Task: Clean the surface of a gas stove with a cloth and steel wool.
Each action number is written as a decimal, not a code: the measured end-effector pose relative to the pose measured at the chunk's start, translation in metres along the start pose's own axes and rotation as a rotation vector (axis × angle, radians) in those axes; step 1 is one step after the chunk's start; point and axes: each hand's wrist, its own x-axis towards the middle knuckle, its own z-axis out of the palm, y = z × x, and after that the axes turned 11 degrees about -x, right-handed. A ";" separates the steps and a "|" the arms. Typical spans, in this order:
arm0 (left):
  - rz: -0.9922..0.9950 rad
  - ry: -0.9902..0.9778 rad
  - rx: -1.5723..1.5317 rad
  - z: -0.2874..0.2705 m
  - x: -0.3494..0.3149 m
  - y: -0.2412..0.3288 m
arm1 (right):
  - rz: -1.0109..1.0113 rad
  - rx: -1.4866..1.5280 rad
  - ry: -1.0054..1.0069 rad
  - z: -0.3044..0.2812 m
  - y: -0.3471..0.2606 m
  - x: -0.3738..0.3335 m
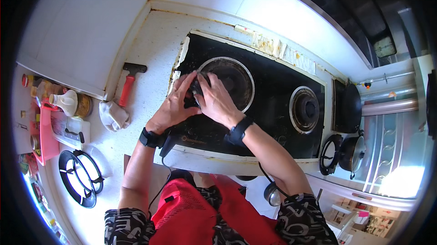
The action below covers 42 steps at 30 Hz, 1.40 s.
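Observation:
Both hands are over the left burner of a black glass cooktop. My left hand has its fingers curled in at the burner's left edge, thumb pointing right. Close beside it, my right hand bends its fingers down toward the same spot. Between them is a small dark object, mostly covered by the fingers, and its kind cannot be made out. The burner is a round dark well with a silvery ring, stained inside. Each wrist wears a black band.
A red-handled scraper and a crumpled whitish cloth lie left of the cooktop. Nearer stand black pan supports. The right burner is uncovered. Farther right are a black pan and a lidded pot. Bottles line the left.

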 end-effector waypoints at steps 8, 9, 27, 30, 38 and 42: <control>0.330 0.204 0.604 0.011 0.029 -0.031 | -0.074 0.292 0.276 -0.043 0.029 -0.003; 0.347 0.189 0.655 0.017 0.033 -0.023 | -0.033 0.357 0.336 -0.052 0.044 -0.010; 0.250 -0.049 0.734 0.007 0.072 -0.021 | 0.308 0.735 1.363 -0.166 0.161 -0.191; 0.234 -0.009 0.768 0.011 0.072 -0.022 | 0.305 0.638 1.402 -0.214 0.183 -0.178; 0.253 0.020 0.945 0.021 0.073 -0.021 | -0.127 0.647 1.419 -0.319 0.155 -0.070; 0.266 0.057 0.893 0.011 0.064 -0.032 | -0.214 0.740 1.385 -0.306 0.091 -0.069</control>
